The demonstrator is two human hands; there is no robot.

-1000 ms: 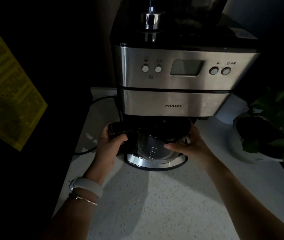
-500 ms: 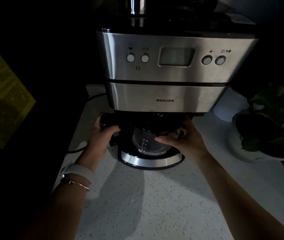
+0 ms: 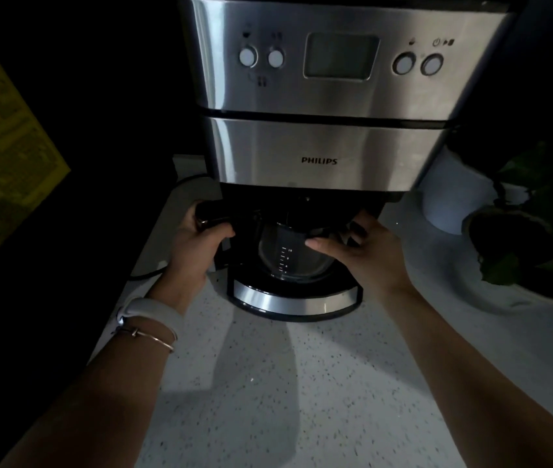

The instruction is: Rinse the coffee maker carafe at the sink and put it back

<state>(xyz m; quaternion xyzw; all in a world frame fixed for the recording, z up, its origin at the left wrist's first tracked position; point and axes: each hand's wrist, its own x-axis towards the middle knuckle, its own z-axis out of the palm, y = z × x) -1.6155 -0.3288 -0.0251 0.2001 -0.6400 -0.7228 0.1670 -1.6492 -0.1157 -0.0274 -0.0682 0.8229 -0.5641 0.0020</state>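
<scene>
Head view, the only 1: looking down at a steel coffee maker [image 3: 329,96] standing on a pale speckled counter [image 3: 285,400], in dim light. Carafe [image 3: 293,256] sitting inside the bay, on the warming plate above the steel-trimmed base [image 3: 293,298], glass belly with level marks facing forward. Left hand [image 3: 197,244] closing around the black handle [image 3: 212,214], which is pointing to the left, fingers wrapped, thumb on the front. Right hand [image 3: 366,255] lying half open against the right side of the glass, fingers loosely curled, thumb reaching across the front, steadying and not squeezing. Probably seating or drawing out the carafe; not possible to tell which from here. Doing it well: keeping the carafe level, sliding straight along the plate, holding firmly at the handle only, touching the glass lightly, minding the lid under the dark drip outlet. Potted plant [image 3: 538,224] standing near on the right, so keeping the right elbow in.
</scene>
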